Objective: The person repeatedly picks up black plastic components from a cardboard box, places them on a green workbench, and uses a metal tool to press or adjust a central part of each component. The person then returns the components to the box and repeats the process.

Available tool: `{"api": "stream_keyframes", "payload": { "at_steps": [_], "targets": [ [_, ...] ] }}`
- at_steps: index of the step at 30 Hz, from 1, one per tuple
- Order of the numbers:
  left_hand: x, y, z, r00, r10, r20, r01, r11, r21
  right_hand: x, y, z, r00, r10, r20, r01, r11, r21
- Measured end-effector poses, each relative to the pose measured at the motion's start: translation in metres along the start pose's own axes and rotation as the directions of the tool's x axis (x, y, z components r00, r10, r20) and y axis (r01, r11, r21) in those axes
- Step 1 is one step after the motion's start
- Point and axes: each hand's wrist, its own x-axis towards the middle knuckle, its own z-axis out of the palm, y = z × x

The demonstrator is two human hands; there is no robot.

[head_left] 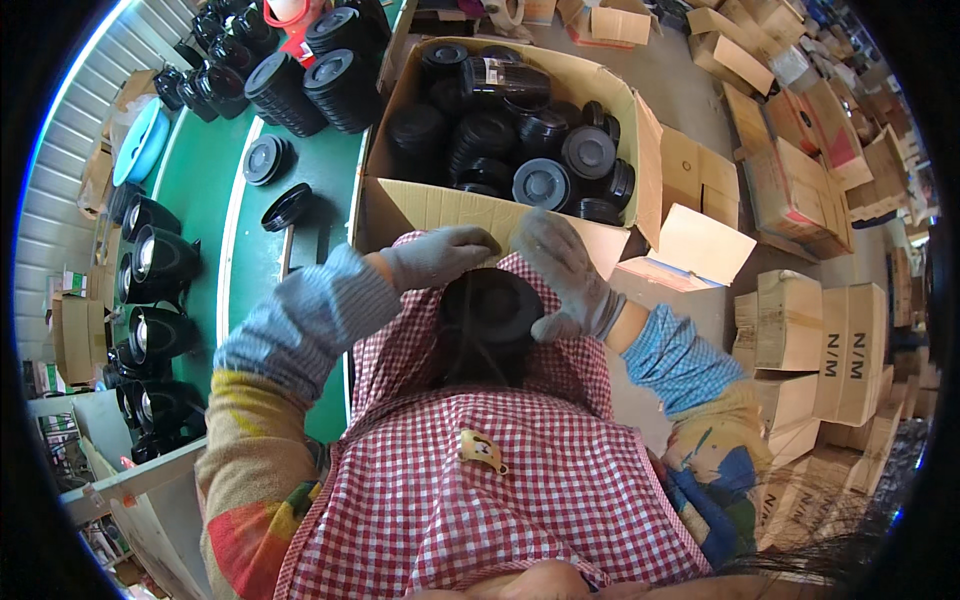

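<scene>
A round black lid-like piece (492, 305), perhaps the top of a stack, sits in front of my checked apron, between my forearms. My left hand (440, 257), in a grey glove, lies above its far left edge with the fingers stretched out and nothing in them. On the other side, my gloved right hand (568, 272) has its fingers raised and the thumb apart, close to the piece's right edge. Whether the thumb touches it I cannot tell. Just beyond both hands stands an open cardboard box (440, 205) filled with black round lids (541, 183).
On the left runs a green table (215, 185) carrying stacks of black lids (285, 92), two loose lids, and several black lamp-like housings (160, 255). A blue basin (142, 140) stands at its far edge. Cardboard boxes (790, 320) are piled on the right.
</scene>
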Motion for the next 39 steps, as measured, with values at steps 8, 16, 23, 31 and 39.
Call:
{"api": "stream_keyframes", "payload": {
  "at_steps": [8, 16, 23, 31, 39],
  "targets": [
    [0.071, -0.049, 0.052, 0.967, 0.036, 0.253, -0.022, 0.998, -0.06, 0.039, -0.014, 0.033, 0.868, -0.278, 0.413, 0.259, 0.96, 0.101],
    [0.109, 0.003, 0.027, 0.881, -0.031, 0.472, -0.187, 0.894, 0.407, 0.045, -0.036, 0.056, 0.949, -0.044, 0.312, 0.094, 0.985, -0.147],
    [0.065, -0.013, 0.01, 0.854, -0.043, 0.518, 0.189, 0.954, -0.232, 0.023, 0.047, 0.028, 0.884, -0.282, 0.372, 0.163, 0.933, 0.321],
    [0.108, -0.011, 0.037, 0.831, -0.032, 0.555, -0.121, 0.964, 0.237, 0.033, -0.026, 0.052, 0.895, -0.08, 0.439, 0.086, 0.996, 0.007],
    [0.066, -0.013, 0.001, 0.974, 0.089, 0.207, -0.107, 0.991, 0.075, 0.022, 0.008, 0.013, 0.944, -0.118, 0.309, 0.094, 0.991, 0.092]
  ]
}}
